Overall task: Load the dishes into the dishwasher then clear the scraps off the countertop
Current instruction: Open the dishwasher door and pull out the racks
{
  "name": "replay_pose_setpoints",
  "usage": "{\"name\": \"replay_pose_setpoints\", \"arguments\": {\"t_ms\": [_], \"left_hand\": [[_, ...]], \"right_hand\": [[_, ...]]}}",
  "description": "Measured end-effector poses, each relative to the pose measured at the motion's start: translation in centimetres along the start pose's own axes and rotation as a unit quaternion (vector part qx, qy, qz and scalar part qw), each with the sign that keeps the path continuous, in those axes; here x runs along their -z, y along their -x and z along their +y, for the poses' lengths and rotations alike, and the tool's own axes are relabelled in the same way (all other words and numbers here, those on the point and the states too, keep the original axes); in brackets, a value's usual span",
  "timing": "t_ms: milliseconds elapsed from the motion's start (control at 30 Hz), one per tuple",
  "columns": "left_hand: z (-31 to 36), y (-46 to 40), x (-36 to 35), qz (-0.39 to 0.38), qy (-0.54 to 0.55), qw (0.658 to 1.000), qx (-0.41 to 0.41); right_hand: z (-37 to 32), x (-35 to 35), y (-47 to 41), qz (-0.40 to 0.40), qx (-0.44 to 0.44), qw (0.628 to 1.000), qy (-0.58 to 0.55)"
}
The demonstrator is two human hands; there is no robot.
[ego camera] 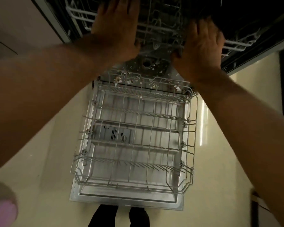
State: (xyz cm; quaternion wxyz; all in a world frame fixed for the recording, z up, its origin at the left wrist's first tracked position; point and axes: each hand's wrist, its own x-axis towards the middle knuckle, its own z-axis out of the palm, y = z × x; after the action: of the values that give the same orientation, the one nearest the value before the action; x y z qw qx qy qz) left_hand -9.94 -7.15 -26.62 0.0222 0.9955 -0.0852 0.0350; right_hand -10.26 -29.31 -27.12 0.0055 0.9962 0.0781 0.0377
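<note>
The dishwasher stands open below me, its door [125, 199] folded flat. The empty lower rack [189, 131] is pulled out over the door. My left hand [116, 25] lies over the front of the upper rack [161, 28], thumb tucked at its edge, fingertips cut off by the frame's top. My right hand [202, 43] grips the same rack further right, fingers curled over the wires and thumb below. Small food scraps [129, 76] lie scattered on the tub floor around the drain [146, 63]. No dishes are in view.
Glossy cream floor [220, 145] lies on both sides of the door. My feet [118, 215] stand at the door's near edge. A blurred pink object [2, 208] sits at the bottom left. Cabinet fronts [23, 22] flank the dishwasher opening.
</note>
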Motion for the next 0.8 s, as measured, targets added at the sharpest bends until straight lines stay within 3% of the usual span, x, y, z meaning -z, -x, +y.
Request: {"name": "replay_pose_setpoints", "arguments": {"t_ms": [67,133,567,800], "left_hand": [[-0.6,-0.3,-0.8,-0.045,-0.054,0.997,-0.013],[-0.6,0.3,-1.3,-0.041,-0.076,0.996,-0.012],[1.9,8.8,-1.0,-0.056,-0.078,0.995,0.033],[3.7,14.3,0.8,-0.110,-0.053,0.992,0.043]], "right_hand": [[0.1,-0.9,0.0,-0.003,0.000,1.000,0.028],[-0.2,-1.6,0.6,0.015,-0.010,0.999,0.040],[-2.6,-1.0,9.5,0.014,-0.058,0.998,-0.009],[-3.0,0.5,14.6,-0.057,-0.056,0.997,-0.013]]}}
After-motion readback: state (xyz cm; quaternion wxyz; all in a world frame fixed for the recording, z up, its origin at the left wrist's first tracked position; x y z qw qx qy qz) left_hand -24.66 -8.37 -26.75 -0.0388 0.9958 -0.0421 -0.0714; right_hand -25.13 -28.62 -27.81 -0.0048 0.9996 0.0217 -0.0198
